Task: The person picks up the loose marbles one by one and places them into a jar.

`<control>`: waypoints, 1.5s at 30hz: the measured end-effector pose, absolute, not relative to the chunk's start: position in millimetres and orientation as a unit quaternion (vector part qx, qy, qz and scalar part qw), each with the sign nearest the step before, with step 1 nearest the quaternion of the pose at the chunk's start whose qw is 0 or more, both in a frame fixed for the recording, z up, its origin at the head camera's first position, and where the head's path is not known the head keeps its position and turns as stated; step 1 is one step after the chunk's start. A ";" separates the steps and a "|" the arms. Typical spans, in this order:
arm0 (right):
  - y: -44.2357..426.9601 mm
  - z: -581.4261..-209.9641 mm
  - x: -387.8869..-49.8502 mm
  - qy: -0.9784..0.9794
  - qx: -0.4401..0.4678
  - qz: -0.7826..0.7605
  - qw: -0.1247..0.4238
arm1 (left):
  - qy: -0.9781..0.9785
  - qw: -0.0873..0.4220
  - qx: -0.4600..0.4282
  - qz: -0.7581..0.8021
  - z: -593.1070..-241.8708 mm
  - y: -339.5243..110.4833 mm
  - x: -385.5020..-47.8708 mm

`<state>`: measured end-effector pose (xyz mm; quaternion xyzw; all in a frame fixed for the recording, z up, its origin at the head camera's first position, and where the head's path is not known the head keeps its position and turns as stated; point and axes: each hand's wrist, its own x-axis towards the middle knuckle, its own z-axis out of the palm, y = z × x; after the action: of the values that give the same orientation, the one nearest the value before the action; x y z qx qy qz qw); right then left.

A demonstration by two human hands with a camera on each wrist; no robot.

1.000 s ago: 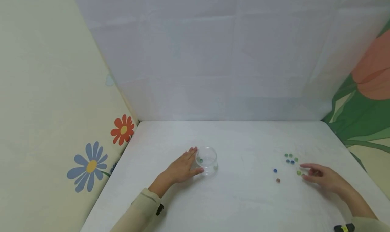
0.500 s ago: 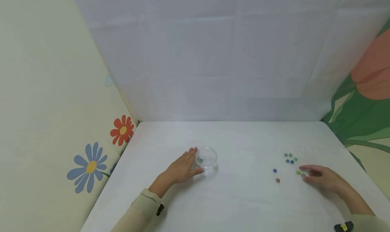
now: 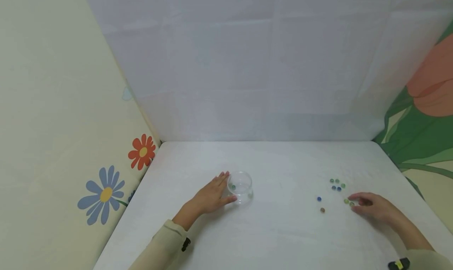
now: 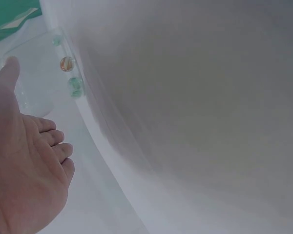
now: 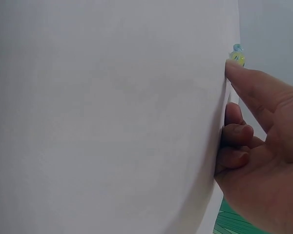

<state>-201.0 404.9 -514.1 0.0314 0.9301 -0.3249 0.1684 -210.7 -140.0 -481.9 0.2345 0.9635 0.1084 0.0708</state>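
A clear round bowl (image 3: 240, 188) stands on the white table, a green marble (image 3: 233, 187) showing inside. The left wrist view shows an orange-streaked marble (image 4: 67, 64) and green marbles (image 4: 75, 87) through its wall. My left hand (image 3: 209, 197) lies along the bowl's left side, fingers and thumb extended against it. At the right, my right hand (image 3: 376, 208) has thumb and index finger apart, either side of a greenish marble (image 3: 352, 204); contact with it cannot be told. A yellow-green marble (image 3: 346, 201) lies just left. In the right wrist view, my right hand (image 5: 268, 131) has its other fingers curled.
Beyond the right hand lie green marbles (image 3: 337, 181) and blue marbles (image 3: 339, 189) in a loose group. A separate blue marble (image 3: 319, 198) and a brown marble (image 3: 322, 210) lie farther left. A white cloth backdrop (image 3: 262, 65) rises behind the table (image 3: 283, 234).
My right index finger and thumb have drawn slightly closer around the greenish marble, which shows more clearly than a second ago. The left hand and bowl have stayed put.
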 end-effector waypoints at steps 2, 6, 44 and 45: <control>405.0 -514.6 -201.3 0.930 0.030 -0.325 0.168 | 0.963 0.071 0.234 0.108 -482.1 -140.2 -210.9; 405.1 -515.6 -201.5 0.931 0.026 -0.323 0.167 | 0.964 0.070 0.235 0.103 -482.3 -140.4 -211.2; 398.6 -502.2 -195.5 0.929 0.023 -0.339 0.148 | 0.965 0.083 0.230 0.097 -480.7 -139.2 -210.1; 398.2 -501.6 -195.6 0.929 0.021 -0.339 0.148 | 0.965 0.083 0.229 0.099 -480.8 -139.2 -210.0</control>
<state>-195.6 398.2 -501.6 0.0206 0.9286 -0.3394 0.1484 -210.0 -139.2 -480.8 0.2293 0.9648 0.0987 0.0832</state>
